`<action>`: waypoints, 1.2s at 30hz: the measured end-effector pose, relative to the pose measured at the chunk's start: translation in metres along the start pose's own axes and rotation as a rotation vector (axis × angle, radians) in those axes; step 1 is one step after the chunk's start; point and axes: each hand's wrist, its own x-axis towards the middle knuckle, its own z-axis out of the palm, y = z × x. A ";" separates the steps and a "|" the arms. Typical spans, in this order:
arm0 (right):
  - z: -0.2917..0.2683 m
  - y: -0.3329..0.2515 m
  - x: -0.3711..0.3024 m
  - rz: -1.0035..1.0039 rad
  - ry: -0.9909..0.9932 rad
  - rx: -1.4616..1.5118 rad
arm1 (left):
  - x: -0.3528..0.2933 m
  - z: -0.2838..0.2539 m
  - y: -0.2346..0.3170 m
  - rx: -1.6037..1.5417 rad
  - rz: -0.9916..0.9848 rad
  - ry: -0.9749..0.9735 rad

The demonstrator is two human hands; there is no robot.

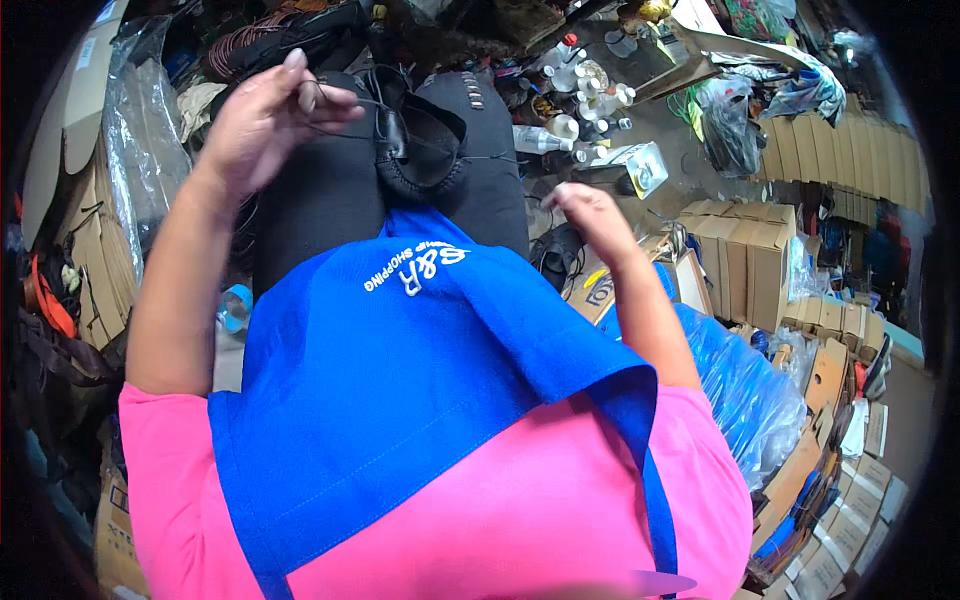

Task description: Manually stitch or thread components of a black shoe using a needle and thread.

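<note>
A black shoe (425, 165) with a ridged stitched edge is held between my dark-trousered knees (315, 190). Dark thread (485, 157) stretches out from both sides of the shoe. My left hand (275, 120) is raised at the upper left, its fingers curled on a loop of this thread. Away to the right, my right hand (592, 212) is closed in a pinch, slightly blurred, with the thread running toward its fingertips. A black handle, like an awl's (394, 135), stands against the shoe; its tip is hidden.
A blue apron (390, 400) covers my lap. Several bottles (575, 90) and a metal can (640, 170) stand ahead to the right. Cardboard boxes (745, 260) and a plastic-wrapped blue bundle (745, 395) lie at the right. Clear plastic sheeting (145, 130) and cardboard crowd the left.
</note>
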 end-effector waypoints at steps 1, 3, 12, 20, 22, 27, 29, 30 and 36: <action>-0.012 -0.001 -0.001 0.104 -0.015 0.190 | 0.005 -0.030 0.004 0.244 0.018 -0.008; -0.028 -0.010 0.005 0.152 0.174 0.788 | 0.004 -0.070 0.017 0.620 0.060 0.168; 0.032 -0.157 0.076 -0.266 -0.361 -0.563 | 0.085 -0.008 -0.008 1.610 0.184 0.020; 0.047 -0.120 0.080 -0.012 -0.410 -0.399 | 0.107 0.033 -0.008 1.869 -0.279 0.084; 0.050 -0.111 0.072 -0.039 -0.320 -0.362 | 0.111 0.022 -0.009 1.789 -0.266 0.082; 0.052 -0.083 0.047 0.022 -0.065 0.086 | 0.123 -0.055 -0.005 1.071 0.286 0.125; 0.055 -0.069 0.046 0.035 -0.030 0.204 | 0.124 -0.050 -0.009 1.188 0.358 0.129; 0.057 -0.065 0.051 0.033 -0.030 0.206 | 0.125 -0.047 -0.012 1.405 0.211 0.103; 0.059 -0.072 0.058 0.181 -0.008 0.150 | 0.086 0.010 -0.028 1.567 0.592 0.177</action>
